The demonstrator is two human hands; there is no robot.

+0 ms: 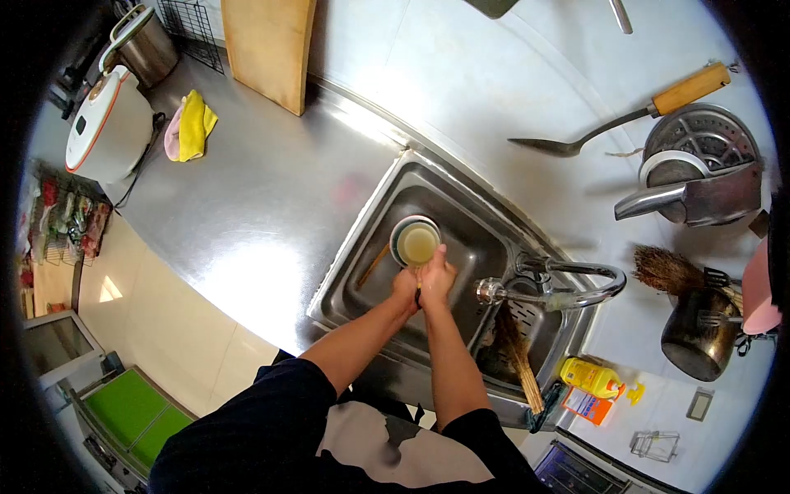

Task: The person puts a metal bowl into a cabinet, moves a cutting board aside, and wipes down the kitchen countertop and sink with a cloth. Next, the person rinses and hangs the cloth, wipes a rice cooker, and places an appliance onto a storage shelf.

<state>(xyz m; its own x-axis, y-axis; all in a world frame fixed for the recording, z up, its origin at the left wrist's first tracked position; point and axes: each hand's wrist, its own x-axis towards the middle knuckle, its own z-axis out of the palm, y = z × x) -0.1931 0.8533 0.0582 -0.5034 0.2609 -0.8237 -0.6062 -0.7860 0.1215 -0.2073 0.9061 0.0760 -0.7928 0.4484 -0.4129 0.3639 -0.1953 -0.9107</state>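
Inside the sink (481,239), bare steel lies between the bowl (417,241) and the tap (605,284); a thin brown stick (373,266) is near its left wall. Left hand (404,286) and right hand (438,276) meet, partly curled, at the bowl, their grip hidden. Pale, cloudy liquid shows inside its dark-banded rim.

1. I'm in a kitchen, by its sink (395,206) and steel worktop (239,181).
2. I see a white cooker (107,128), a chopping board (267,49) and a hanging spatula (617,115).
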